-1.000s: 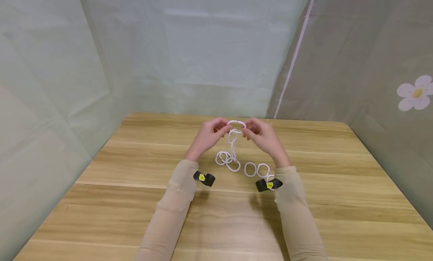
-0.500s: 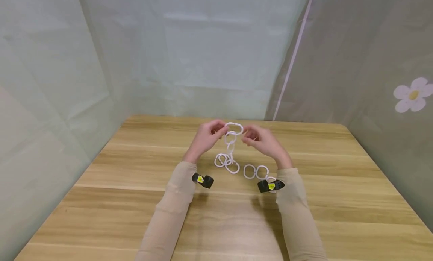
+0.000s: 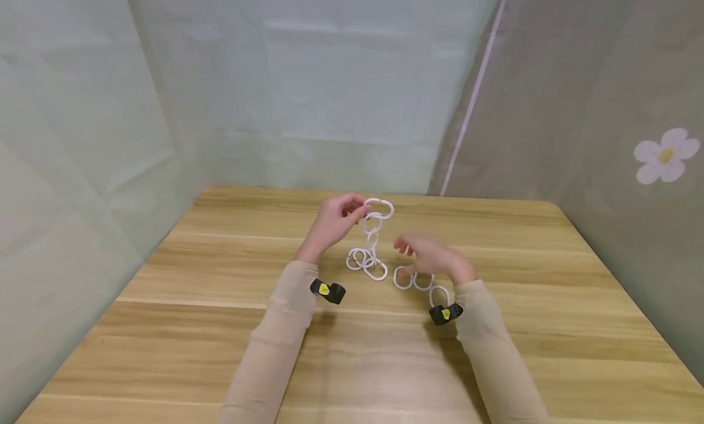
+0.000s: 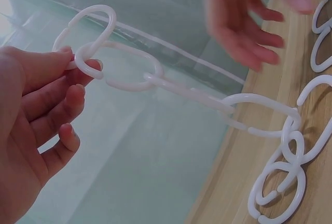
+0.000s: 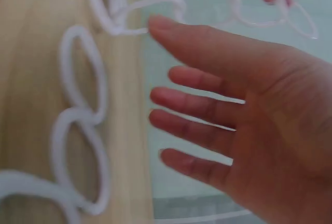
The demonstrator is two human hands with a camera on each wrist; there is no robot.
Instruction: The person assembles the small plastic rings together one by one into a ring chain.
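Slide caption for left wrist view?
Left hand pinches white plastic ring chain above wooden table; open right hand behind.

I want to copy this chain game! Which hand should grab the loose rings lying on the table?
Probably the right hand: it is open and hovers just above the loose rings. The left hand is busy pinching the top of the hanging chain.

The person's left hand is raised above the far half of the desk, wrist bent back, thumb and forefinger pinched together with the other fingers loosely curled beneath. The right hand hangs lower and nearer, palm down, its fingers spread and nearly straight, gripping nothing. Both forearms, in beige sleeves, reach forward from the near edge, each wrist wearing a black band
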